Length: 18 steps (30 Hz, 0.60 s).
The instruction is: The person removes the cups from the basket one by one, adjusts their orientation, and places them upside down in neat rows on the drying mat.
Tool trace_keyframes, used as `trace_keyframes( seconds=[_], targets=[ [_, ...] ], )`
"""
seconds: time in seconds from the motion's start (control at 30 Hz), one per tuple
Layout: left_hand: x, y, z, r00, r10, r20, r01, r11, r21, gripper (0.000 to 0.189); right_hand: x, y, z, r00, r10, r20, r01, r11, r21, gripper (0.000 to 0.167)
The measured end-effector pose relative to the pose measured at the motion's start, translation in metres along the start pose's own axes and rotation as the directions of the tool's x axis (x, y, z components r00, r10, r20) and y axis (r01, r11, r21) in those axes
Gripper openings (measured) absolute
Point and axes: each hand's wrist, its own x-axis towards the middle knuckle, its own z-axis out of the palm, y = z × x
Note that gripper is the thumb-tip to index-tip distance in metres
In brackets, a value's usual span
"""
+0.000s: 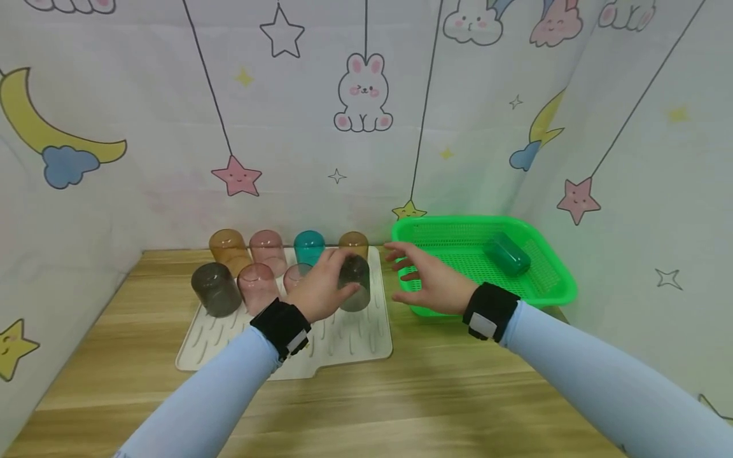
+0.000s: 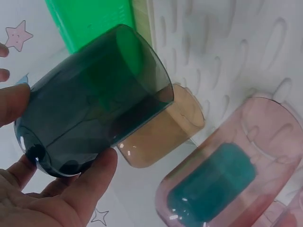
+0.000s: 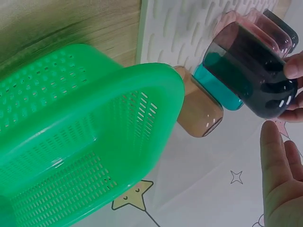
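My left hand [image 1: 321, 287] grips a smoky grey see-through cup [image 2: 94, 104] near its closed end. The cup is mouth down, over the right part of a white ribbed drying mat [image 1: 349, 346]. My right hand [image 1: 432, 280] is apart from it, fingers spread and holding nothing, in front of the green basket's left side. Behind the held cup stands an amber cup [image 1: 353, 240], with a teal cup [image 1: 309, 245] to its left. A pink cup [image 1: 296, 275] is partly hidden by my left hand.
More upturned cups stand on the mat's left: an amber cup [image 1: 227, 247], a pink cup [image 1: 268, 247], a grey cup [image 1: 216, 291] and a pink cup [image 1: 258, 286]. The green mesh basket [image 1: 558, 280] at right has a green cup [image 1: 508, 254] lying inside. A patterned curtain [image 1: 321, 152] hangs behind.
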Motion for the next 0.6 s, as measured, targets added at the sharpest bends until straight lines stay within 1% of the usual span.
trace_keyframes(
  seconds=[0.07,0.23,0.4,0.6],
  targets=[
    [0.002,-0.002,0.003,1.0,-0.029,0.011,0.029,1.0,0.01,0.063,0.0,0.0,0.001,1.0,0.002,0.004,-0.002,1.0,-0.004,0.084],
    [0.006,-0.006,0.008,0.997,-0.076,0.03,0.074,0.996,0.05,0.067,-0.001,0.001,0.002,1.0,0.007,0.006,-0.006,1.0,-0.012,0.083],
    [0.009,-0.008,0.012,0.995,-0.092,0.048,0.088,0.993,0.079,0.064,-0.002,0.001,0.003,1.0,0.001,0.004,-0.001,1.0,-0.011,0.083],
    [0.013,-0.011,0.018,0.993,-0.1,0.056,0.095,0.992,0.081,0.062,-0.003,0.002,0.005,1.0,0.004,0.007,-0.004,1.0,-0.006,0.084]
  ],
)
